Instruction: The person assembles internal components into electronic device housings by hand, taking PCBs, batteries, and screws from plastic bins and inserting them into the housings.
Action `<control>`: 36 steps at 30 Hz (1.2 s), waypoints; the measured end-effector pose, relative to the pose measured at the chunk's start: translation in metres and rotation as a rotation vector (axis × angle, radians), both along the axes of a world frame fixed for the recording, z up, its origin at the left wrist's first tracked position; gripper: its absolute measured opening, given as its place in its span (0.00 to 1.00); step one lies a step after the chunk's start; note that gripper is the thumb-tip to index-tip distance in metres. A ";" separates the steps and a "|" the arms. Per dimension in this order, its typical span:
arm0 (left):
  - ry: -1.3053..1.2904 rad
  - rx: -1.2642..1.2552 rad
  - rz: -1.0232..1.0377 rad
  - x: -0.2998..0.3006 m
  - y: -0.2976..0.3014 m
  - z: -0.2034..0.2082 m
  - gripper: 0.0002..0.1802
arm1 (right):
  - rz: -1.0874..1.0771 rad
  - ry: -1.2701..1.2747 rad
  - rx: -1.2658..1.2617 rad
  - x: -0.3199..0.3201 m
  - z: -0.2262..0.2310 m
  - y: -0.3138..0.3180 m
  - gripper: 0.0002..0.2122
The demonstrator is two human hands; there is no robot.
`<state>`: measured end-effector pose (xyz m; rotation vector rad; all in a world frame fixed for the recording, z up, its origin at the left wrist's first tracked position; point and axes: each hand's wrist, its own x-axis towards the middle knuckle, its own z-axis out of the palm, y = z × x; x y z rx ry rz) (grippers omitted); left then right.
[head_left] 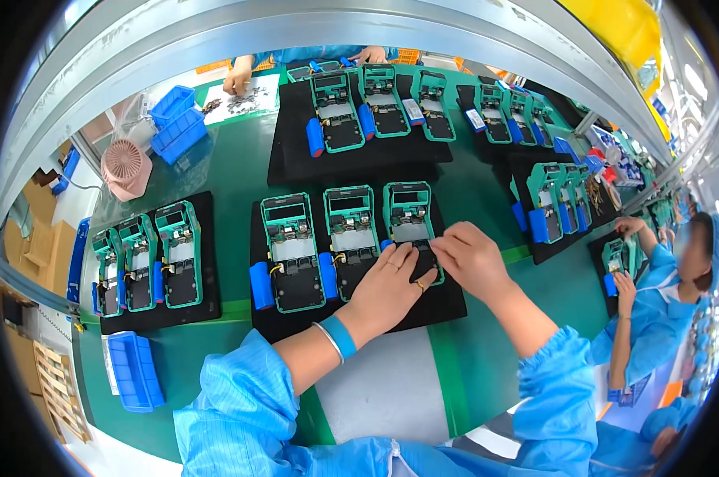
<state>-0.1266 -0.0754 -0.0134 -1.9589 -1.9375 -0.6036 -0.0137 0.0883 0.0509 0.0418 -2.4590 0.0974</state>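
Person (244, 385) holds bare left hand (390, 288) and right hand (472, 259) close together over a green-framed, rectangular plastic device (408, 196); whether either grips anything, I cannot tell.

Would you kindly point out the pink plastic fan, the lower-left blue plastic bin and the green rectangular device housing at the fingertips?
Pink plastic fan (126, 164), head view: round grille.
Lower-left blue plastic bin (141, 397), head view: near end wall.
Green rectangular device housing (411, 231), head view: pale inner panel.

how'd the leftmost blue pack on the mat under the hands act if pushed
The blue pack might roll or rock, given its rounded sides, but its wires would probably tether it to the green-framed device.
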 end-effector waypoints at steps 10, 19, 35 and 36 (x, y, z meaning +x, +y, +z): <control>-0.019 0.025 0.018 0.004 -0.004 -0.006 0.25 | 0.006 -0.114 0.270 -0.041 -0.028 0.025 0.06; -0.019 0.078 0.007 0.003 -0.002 -0.007 0.25 | 0.017 -0.313 0.548 -0.047 -0.012 0.022 0.05; -0.027 0.025 -0.015 0.001 -0.001 0.001 0.26 | -0.178 -0.294 0.476 -0.056 -0.006 0.023 0.08; -0.041 0.017 -0.017 0.002 -0.002 0.002 0.26 | -0.205 -0.298 0.426 -0.053 -0.008 0.023 0.07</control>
